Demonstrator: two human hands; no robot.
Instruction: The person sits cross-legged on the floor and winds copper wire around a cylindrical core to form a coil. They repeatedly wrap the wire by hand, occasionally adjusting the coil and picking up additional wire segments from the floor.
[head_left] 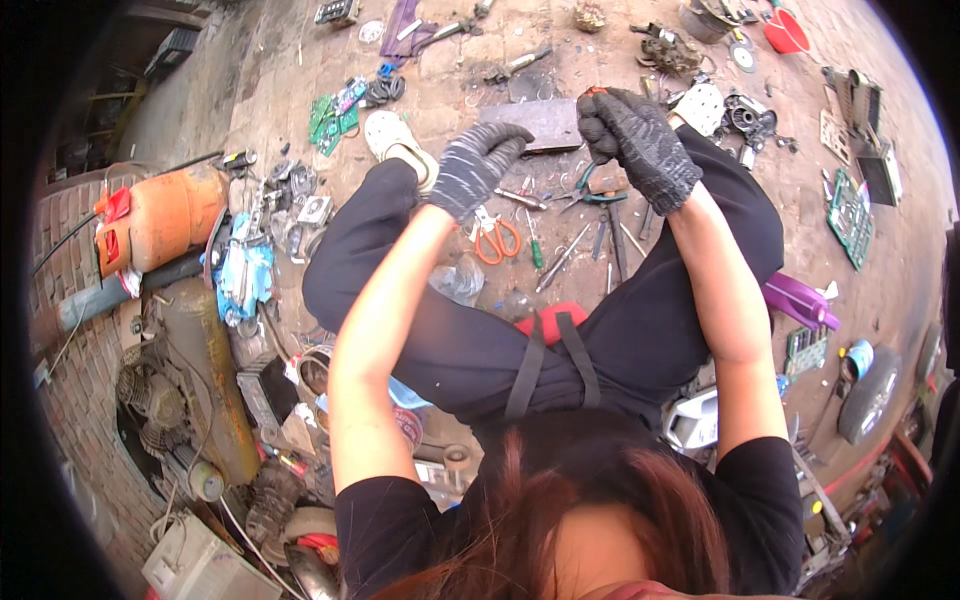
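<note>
My left hand (474, 170), in a grey knit glove, is beside the left end of a flat grey metal block (540, 124). Its fingers curve together toward the block, and whatever they may pinch is hidden. Past the block's right end, my right hand (645, 150), in a matching glove, is closed with the knuckles raised. A small orange-red bit (597, 91) shows at its fingertips; its kind is too small to make out. Between my legs lie orange-handled scissors (497, 240), green-handled pliers (592, 194), a green screwdriver (536, 250) and a hammer (618, 240).
Green circuit boards (334, 118) and motor parts (748, 120) lie on the brick floor around my feet. An orange gas cylinder (170, 215) stands at the left. A purple case (800, 302) is by my right knee, with a red scoop-like container (786, 32) far right.
</note>
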